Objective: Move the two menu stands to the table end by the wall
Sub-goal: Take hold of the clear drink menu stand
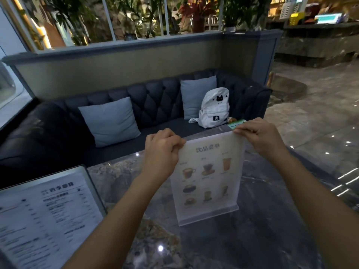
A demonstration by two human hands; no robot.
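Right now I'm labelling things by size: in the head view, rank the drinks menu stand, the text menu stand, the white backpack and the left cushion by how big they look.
1. text menu stand, inflated by nearness and cropped
2. drinks menu stand
3. left cushion
4. white backpack

The middle two look close.

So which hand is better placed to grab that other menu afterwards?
Probably the left hand. The dark-framed text menu stand sits at the left, nearer that hand. Both it and the right hand now pinch the top corners of the clear acrylic drinks menu stand.
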